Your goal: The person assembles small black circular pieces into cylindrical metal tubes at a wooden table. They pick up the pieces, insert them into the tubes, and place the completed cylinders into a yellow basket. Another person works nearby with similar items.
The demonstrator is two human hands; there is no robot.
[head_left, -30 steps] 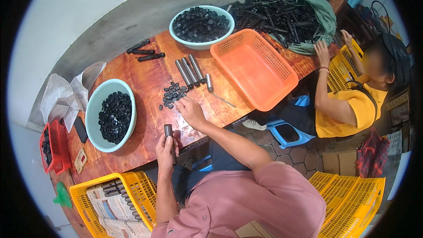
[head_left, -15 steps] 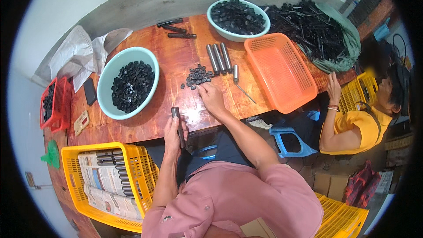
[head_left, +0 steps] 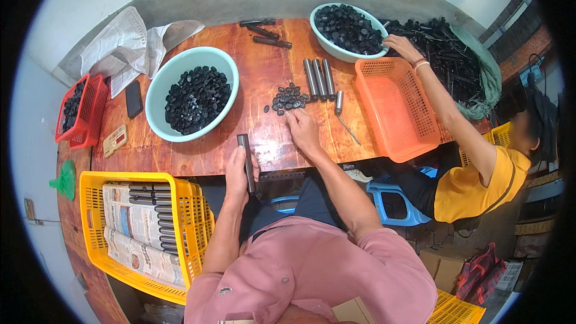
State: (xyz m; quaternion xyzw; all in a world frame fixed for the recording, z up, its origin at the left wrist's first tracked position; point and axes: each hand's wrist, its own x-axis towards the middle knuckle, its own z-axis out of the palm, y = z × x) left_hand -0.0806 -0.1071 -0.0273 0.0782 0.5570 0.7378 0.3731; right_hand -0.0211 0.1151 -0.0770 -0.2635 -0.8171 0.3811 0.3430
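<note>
Tube [head_left: 246, 163] in the left hand [head_left: 235, 173] looks dark, slim, perhaps metallic.

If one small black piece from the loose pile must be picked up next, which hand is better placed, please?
Probably the right hand: it is at the pile's near edge, while the left hand, farther away, holds a dark tube.

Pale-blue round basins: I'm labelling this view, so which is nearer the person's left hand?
The left basin, beside the flat black phone; the right basin, by the orange rectangular basket, is farther from the left hand.
</note>
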